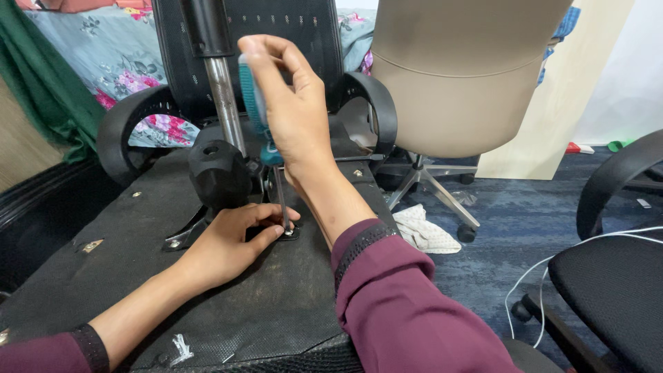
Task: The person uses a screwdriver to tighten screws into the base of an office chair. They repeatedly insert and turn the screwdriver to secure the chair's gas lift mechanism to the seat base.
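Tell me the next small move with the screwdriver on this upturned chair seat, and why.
Probably turn the screwdriver in place while pressing down. The right hand wraps its teal handle, the shaft stands nearly upright, and its tip sits at a screw on the metal bracket under the seat. The left hand steadies the tip with its fingertips, so the tool looks seated and ready.
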